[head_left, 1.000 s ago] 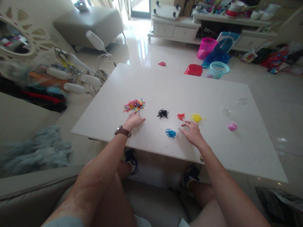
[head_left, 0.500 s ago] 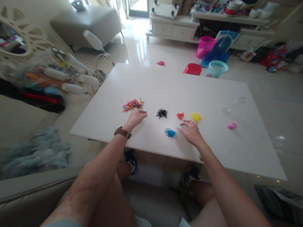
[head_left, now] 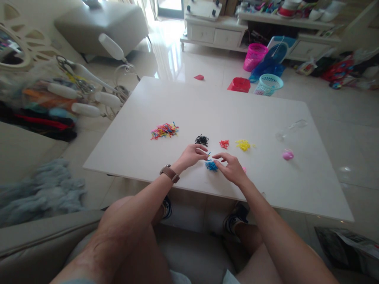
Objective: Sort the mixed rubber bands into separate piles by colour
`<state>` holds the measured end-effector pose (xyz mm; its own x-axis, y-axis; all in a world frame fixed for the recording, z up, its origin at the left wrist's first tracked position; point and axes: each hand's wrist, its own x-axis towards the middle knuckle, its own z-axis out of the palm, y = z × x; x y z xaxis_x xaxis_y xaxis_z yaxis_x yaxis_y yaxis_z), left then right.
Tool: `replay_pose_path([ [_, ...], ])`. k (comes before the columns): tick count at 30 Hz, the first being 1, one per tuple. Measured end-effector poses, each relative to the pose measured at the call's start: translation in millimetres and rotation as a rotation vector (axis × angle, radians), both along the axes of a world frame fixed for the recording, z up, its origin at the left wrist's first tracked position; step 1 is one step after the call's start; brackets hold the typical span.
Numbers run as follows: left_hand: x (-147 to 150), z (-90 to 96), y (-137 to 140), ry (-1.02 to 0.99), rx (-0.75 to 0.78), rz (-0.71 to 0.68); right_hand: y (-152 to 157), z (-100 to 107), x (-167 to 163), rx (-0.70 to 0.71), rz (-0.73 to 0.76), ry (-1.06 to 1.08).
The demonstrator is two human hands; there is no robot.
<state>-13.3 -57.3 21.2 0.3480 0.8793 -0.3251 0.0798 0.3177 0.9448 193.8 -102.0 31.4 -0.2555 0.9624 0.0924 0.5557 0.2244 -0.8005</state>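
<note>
So, left hand (head_left: 194,154) pinches tiny blue-and-yellow bits (head_left: 209,155) by the fingertips, probably because they're fiddly; can't tell if right hand (head_left: 231,167) beside it grips any. Blue pile (head_left: 211,166) sits just nearside of that pinch, presumably for easy reach.

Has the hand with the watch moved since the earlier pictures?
Yes. The left hand moved right across the table, away from the mixed-colour pile, to near the blue pile.
</note>
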Motion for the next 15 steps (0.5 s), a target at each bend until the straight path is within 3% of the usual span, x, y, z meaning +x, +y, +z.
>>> replay_pose_path([
  [7,5.8,6.3,-1.4,-0.013,-0.006,-0.024,-0.9,1.7,1.1,-0.040,0.068,0.075],
  [15,8.0,-1.2,-2.9,-0.027,0.010,-0.050,-1.8,2.5,0.6,-0.010,0.063,0.090],
])
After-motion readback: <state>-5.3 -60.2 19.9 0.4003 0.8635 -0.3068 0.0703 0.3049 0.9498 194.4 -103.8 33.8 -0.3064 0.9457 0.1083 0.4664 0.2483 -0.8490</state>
